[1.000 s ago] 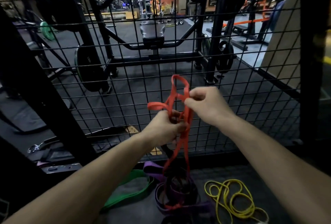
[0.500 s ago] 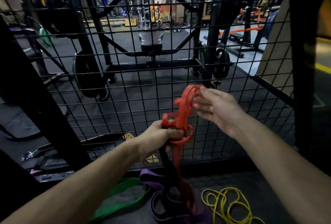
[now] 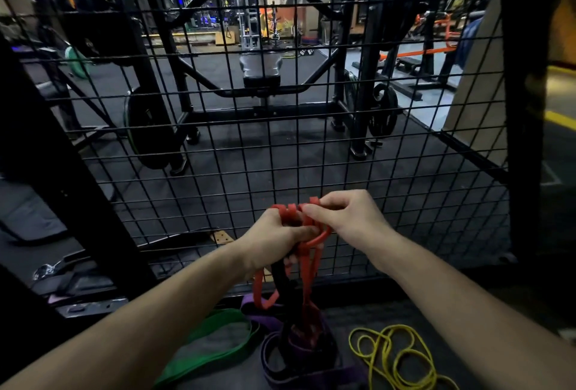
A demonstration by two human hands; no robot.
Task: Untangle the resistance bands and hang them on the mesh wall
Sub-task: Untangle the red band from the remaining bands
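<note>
The left hand is curled round a bunched red band, and a loop of the same band is pinched by the right hand. The bundle is held just in front of the mesh wall. Its strands hang down with a black band to the floor, where purple, green and yellow bands lie.

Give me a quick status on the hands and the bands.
Left hand and right hand both grip the red band, bunched before the mesh wall. Nothing hung yet. Black band tangled in it.
</note>
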